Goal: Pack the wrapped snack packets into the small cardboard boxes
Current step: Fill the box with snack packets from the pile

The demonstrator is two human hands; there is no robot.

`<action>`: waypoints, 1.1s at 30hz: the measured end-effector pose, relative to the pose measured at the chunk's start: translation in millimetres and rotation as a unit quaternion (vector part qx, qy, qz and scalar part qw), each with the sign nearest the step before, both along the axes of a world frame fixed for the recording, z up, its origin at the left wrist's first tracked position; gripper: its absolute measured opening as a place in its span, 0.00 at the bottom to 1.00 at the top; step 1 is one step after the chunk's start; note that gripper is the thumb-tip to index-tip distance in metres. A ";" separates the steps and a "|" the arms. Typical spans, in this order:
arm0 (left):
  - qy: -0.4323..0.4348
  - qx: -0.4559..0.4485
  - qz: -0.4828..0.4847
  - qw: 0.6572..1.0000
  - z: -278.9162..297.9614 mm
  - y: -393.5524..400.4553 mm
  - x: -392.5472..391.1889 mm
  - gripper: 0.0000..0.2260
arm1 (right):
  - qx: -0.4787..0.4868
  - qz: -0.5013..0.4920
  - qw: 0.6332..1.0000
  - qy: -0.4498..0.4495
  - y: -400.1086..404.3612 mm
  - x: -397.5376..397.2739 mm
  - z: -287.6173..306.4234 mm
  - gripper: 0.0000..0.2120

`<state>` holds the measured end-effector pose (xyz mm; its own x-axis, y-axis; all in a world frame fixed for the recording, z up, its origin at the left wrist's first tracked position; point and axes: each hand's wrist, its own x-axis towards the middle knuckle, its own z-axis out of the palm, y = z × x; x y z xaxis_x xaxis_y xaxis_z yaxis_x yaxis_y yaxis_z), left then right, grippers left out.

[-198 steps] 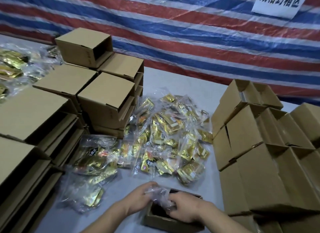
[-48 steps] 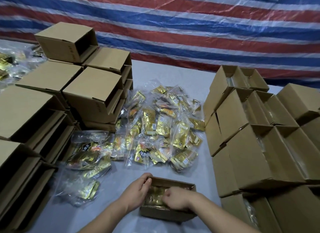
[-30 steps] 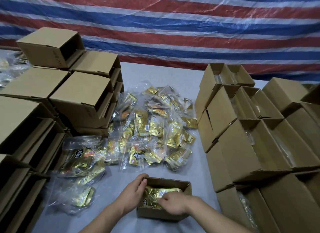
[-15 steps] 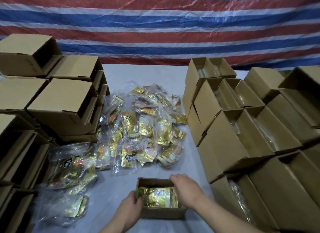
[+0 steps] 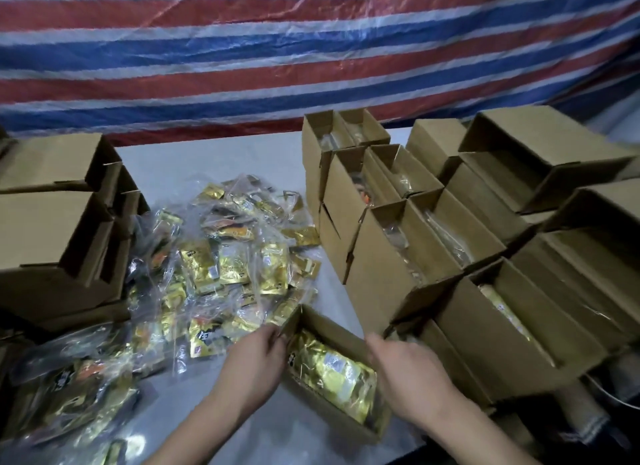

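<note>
**Both hands gripping a filled box**

Gripping the small box (image 5: 332,371) at lower centre, the left hand (image 5: 254,364) is pinching its left wall while the right hand (image 5: 408,374) is holding the right side; those fingertips are hidden. A gold packet (image 5: 330,373) is lying inside. Packing looks finished; next probably comes setting it among the filled boxes (image 5: 433,257) at right, squarely. The loose packets (image 5: 225,267) are blurring together.

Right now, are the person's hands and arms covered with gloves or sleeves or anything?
No. The left hand and the right hand are both bare, with no gloves. Both forearms are uncovered too: no sleeve reaches into view. No watch, bracelet or ring shows on either one in the head view. The fingernails look short and plain, though the picture is a little soft.
</note>
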<state>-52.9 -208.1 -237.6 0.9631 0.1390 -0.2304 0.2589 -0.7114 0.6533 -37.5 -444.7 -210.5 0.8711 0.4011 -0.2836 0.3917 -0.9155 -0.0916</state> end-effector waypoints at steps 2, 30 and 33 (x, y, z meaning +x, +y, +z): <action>-0.018 -0.013 -0.029 0.999 18.5 -21.6 8.8 0.08 | 0.007 -0.043 0.999 -0.008 -23.6 -9.0 18.7 0.11; 0.193 -0.391 0.100 0.894 39.3 -222.3 37.5 0.06 | 0.076 -0.262 0.941 -0.201 -137.5 -24.9 47.7 0.07; 0.198 -0.376 0.106 0.899 39.6 -231.8 40.3 0.13 | 0.059 -0.223 0.946 -0.227 -146.7 -17.9 45.2 0.08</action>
